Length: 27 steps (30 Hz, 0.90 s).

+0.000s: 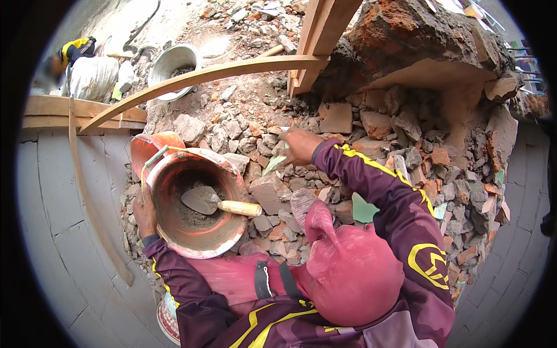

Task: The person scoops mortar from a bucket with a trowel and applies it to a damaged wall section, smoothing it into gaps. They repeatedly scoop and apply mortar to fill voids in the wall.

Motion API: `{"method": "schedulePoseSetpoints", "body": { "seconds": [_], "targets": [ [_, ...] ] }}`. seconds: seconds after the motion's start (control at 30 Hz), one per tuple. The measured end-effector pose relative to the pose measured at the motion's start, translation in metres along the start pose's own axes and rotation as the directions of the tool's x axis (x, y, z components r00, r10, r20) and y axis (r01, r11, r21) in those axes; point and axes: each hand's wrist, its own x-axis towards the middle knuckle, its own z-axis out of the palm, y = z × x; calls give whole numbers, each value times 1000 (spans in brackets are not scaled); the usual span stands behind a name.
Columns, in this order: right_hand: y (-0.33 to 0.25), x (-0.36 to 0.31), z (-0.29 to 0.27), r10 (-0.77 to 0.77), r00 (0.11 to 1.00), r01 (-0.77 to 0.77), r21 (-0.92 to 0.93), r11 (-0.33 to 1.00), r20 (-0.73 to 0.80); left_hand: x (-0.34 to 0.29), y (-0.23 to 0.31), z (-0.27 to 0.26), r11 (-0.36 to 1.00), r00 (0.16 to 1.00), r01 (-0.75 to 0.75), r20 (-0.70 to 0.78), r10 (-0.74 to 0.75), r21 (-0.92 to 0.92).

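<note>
My left hand [145,210] grips the left side of a worn orange bucket [237,181], whose mouth is tilted toward me. Inside, a trowel [201,200] with a pale wooden handle rests on grey mortar residue. Its handle crosses the bucket's right rim. Another orange bucket [139,152] sits right behind it, and a carrying handle with a green grip [156,155] shows between them. My right hand [301,146] is low over the rubble with its fingers curled inward. A pale green shard [274,165] lies just below it. Whatever those fingers hold is hidden.
Broken brick and stone rubble [272,194] spreads around the bucket. A curved wooden strip [209,72] meets a wooden beam [325,35] beyond it. A whitish bucket [174,64] stands at the far left. Masonry overhangs [418,43] at the far right. Grey blocks [64,191] lie left.
</note>
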Motion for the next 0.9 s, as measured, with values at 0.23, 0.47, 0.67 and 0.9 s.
{"method": "schedulePoseSetpoints", "body": {
  "seconds": [0.23,0.47,0.67,0.9],
  "targets": [
    [141,-2,-33,388,907,-410,-545,731,-162,37,-31,-1,985,999,12,-46,-4,175],
    [138,-3,-46,369,907,-420,-457,784,-201,59,-155,-21,976,980,197,-9,-197,92],
    [141,2,-53,349,928,-362,-520,773,-128,49,-229,-29,894,892,442,137,-431,-70],
    [134,-5,-57,282,948,-317,-325,891,-150,43,-173,-30,910,908,367,141,-395,192]
  ]
}}
